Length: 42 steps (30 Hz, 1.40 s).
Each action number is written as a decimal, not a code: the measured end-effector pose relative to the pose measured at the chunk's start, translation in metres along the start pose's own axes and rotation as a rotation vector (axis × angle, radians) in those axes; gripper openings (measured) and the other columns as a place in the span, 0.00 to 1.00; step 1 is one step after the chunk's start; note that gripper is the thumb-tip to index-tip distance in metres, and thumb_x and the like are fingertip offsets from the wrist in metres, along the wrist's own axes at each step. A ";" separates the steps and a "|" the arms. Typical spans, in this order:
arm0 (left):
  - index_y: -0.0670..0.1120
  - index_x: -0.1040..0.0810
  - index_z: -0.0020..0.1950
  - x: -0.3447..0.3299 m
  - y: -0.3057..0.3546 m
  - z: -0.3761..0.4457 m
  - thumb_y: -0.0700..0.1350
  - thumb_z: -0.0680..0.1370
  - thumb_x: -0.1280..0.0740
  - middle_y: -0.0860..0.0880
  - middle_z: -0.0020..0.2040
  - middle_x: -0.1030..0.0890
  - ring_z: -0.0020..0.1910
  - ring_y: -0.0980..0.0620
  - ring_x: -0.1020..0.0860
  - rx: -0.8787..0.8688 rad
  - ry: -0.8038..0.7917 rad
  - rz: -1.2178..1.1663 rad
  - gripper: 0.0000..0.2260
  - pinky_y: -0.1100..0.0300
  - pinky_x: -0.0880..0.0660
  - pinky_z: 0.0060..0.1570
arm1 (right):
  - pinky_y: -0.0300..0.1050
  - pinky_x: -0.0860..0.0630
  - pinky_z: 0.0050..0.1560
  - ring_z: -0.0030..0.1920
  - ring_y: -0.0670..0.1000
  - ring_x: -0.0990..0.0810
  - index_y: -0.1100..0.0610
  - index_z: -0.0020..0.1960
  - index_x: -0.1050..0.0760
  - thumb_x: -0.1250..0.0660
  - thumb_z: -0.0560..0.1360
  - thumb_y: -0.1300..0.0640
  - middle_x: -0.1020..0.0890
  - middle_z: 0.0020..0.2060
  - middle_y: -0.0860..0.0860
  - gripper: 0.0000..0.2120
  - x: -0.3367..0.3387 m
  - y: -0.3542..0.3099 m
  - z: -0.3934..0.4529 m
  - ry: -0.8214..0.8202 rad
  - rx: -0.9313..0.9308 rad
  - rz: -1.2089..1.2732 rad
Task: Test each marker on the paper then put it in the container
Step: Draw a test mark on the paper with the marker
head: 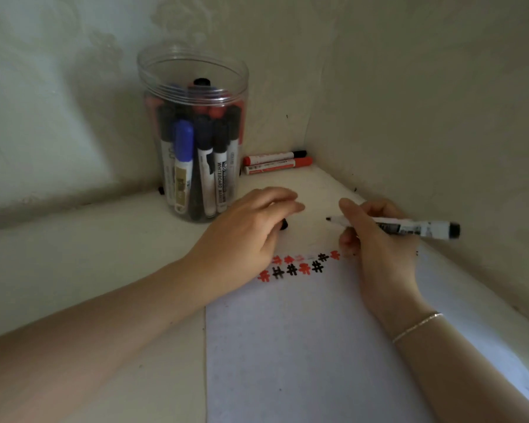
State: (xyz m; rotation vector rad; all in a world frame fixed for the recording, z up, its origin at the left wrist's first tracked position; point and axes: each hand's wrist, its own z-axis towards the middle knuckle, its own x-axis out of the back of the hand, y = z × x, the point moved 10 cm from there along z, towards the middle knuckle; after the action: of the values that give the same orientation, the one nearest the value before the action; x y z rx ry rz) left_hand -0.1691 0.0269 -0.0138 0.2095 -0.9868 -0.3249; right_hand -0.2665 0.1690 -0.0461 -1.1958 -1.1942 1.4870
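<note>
Worktop [89,270]: pale, in a wall corner.
Right hand [376,248]: pinched uncapped black whiteboard marker [409,227] above white paper sheet [303,346], likely for testing.
Left hand [251,227]: steadied paper; grip seemingly held small black cap [284,224].

The paper [303,346] lies flat on the tabletop [89,270], toward the right, its far end reaching into the corner where two walls meet. A container [194,135] stands upright behind and to the left of the paper, with markers standing inside it. Two loose markers [275,162] lie side by side on the tabletop just right of the container, against the back wall. A row of test marks [300,267] runs across the paper's far part, between the left hand [251,230] and right hand [376,245]. The uncapped marker [409,227] is in the right hand, above the paper, tip pointing left.
</note>
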 end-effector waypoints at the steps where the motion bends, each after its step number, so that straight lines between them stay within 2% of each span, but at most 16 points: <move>1: 0.45 0.27 0.68 -0.004 -0.004 0.001 0.33 0.76 0.36 0.47 0.68 0.27 0.68 0.51 0.31 0.021 -0.024 0.050 0.20 0.61 0.36 0.67 | 0.42 0.25 0.35 0.28 0.47 0.23 0.55 0.36 0.27 0.28 0.72 0.61 0.21 0.27 0.49 0.09 -0.002 0.001 0.000 -0.013 -0.016 0.061; 2: 0.45 0.29 0.70 -0.011 -0.007 0.001 0.32 0.76 0.36 0.47 0.71 0.30 0.70 0.50 0.33 0.041 -0.064 0.075 0.23 0.61 0.39 0.68 | 0.43 0.22 0.41 0.32 0.48 0.21 0.56 0.37 0.25 0.29 0.72 0.62 0.19 0.30 0.48 0.07 -0.004 0.004 0.001 -0.027 -0.033 0.130; 4: 0.45 0.31 0.71 -0.021 -0.011 -0.001 0.34 0.78 0.38 0.47 0.71 0.30 0.70 0.50 0.33 0.065 -0.124 0.080 0.21 0.62 0.40 0.68 | 0.44 0.22 0.48 0.40 0.50 0.19 0.59 0.39 0.22 0.32 0.74 0.62 0.17 0.37 0.50 0.05 -0.007 0.008 0.003 -0.043 -0.075 0.255; 6: 0.45 0.26 0.68 -0.021 -0.011 -0.001 0.37 0.79 0.37 0.47 0.66 0.25 0.65 0.50 0.29 0.050 -0.118 0.102 0.17 0.59 0.34 0.65 | 0.43 0.22 0.48 0.43 0.53 0.20 0.60 0.39 0.22 0.35 0.75 0.61 0.19 0.44 0.55 0.07 -0.005 0.010 0.003 -0.034 -0.098 0.280; 7: 0.45 0.24 0.65 -0.019 -0.012 -0.001 0.39 0.79 0.36 0.48 0.63 0.23 0.62 0.50 0.27 0.051 -0.101 0.102 0.15 0.58 0.31 0.62 | 0.42 0.22 0.46 0.42 0.52 0.20 0.60 0.39 0.23 0.36 0.75 0.61 0.20 0.43 0.56 0.08 -0.004 0.011 0.003 -0.024 -0.097 0.273; 10: 0.46 0.22 0.60 -0.009 -0.013 0.002 0.45 0.79 0.36 0.49 0.55 0.21 0.53 0.52 0.25 0.061 -0.027 0.069 0.11 0.57 0.26 0.53 | 0.41 0.26 0.41 0.32 0.49 0.23 0.58 0.36 0.28 0.36 0.75 0.61 0.24 0.31 0.50 0.09 0.001 0.010 0.002 0.011 -0.075 0.256; 13: 0.46 0.24 0.55 -0.004 -0.015 0.002 0.49 0.78 0.37 0.53 0.49 0.21 0.46 0.60 0.24 0.153 0.024 -0.130 0.10 0.68 0.26 0.46 | 0.43 0.28 0.41 0.27 0.47 0.23 0.57 0.34 0.32 0.37 0.75 0.61 0.26 0.24 0.46 0.11 0.004 0.008 0.001 0.048 -0.079 0.285; 15: 0.48 0.26 0.53 -0.006 -0.018 0.002 0.49 0.77 0.35 0.56 0.46 0.21 0.43 0.61 0.23 0.221 0.020 -0.262 0.08 0.70 0.26 0.43 | 0.41 0.27 0.38 0.27 0.49 0.23 0.58 0.34 0.31 0.37 0.75 0.62 0.26 0.23 0.47 0.11 0.004 0.007 0.001 0.054 -0.084 0.320; 17: 0.49 0.27 0.52 -0.008 -0.022 0.001 0.49 0.77 0.33 0.57 0.45 0.21 0.40 0.61 0.22 0.255 0.020 -0.303 0.07 0.67 0.25 0.41 | 0.40 0.26 0.36 0.26 0.50 0.23 0.58 0.35 0.30 0.36 0.75 0.63 0.26 0.23 0.48 0.10 0.004 0.008 0.001 0.053 -0.089 0.330; 21: 0.48 0.27 0.53 -0.008 -0.022 0.000 0.49 0.77 0.33 0.58 0.46 0.21 0.32 0.54 0.22 0.239 0.009 -0.311 0.09 0.58 0.24 0.34 | 0.42 0.27 0.40 0.25 0.49 0.23 0.58 0.37 0.30 0.36 0.74 0.64 0.25 0.23 0.47 0.08 0.002 0.009 0.002 0.033 -0.083 0.303; 25: 0.47 0.25 0.52 -0.003 -0.019 0.001 0.49 0.76 0.32 0.57 0.45 0.20 0.44 0.62 0.22 0.194 0.049 -0.320 0.08 0.67 0.25 0.45 | 0.42 0.28 0.39 0.25 0.49 0.23 0.58 0.35 0.30 0.36 0.74 0.65 0.25 0.24 0.48 0.09 -0.001 0.007 0.001 0.012 -0.078 0.284; 29: 0.48 0.23 0.50 -0.001 -0.009 0.003 0.48 0.75 0.31 0.57 0.44 0.20 0.46 0.61 0.23 0.095 0.047 -0.263 0.07 0.69 0.28 0.48 | 0.43 0.31 0.39 0.25 0.49 0.23 0.57 0.33 0.31 0.35 0.74 0.64 0.26 0.23 0.48 0.12 -0.003 0.007 0.001 -0.015 -0.072 0.223; 37: 0.48 0.23 0.50 0.003 -0.002 0.003 0.46 0.75 0.30 0.57 0.44 0.21 0.46 0.59 0.22 0.015 0.077 -0.235 0.06 0.59 0.25 0.47 | 0.46 0.33 0.37 0.27 0.50 0.24 0.56 0.30 0.33 0.36 0.74 0.64 0.24 0.21 0.50 0.16 -0.007 0.002 -0.004 -0.044 -0.055 0.102; 42: 0.47 0.21 0.51 0.005 0.002 0.004 0.49 0.74 0.31 0.54 0.44 0.20 0.45 0.56 0.23 -0.045 0.092 -0.202 0.08 0.52 0.25 0.45 | 0.49 0.32 0.40 0.31 0.53 0.24 0.54 0.27 0.33 0.36 0.75 0.63 0.24 0.21 0.48 0.19 -0.012 -0.003 -0.007 -0.081 -0.008 0.020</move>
State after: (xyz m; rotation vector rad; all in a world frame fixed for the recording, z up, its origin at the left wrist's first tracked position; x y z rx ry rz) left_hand -0.1692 0.0274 -0.0073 0.2818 -0.8680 -0.5174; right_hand -0.2571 0.1586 -0.0422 -1.1654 -1.2469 1.5600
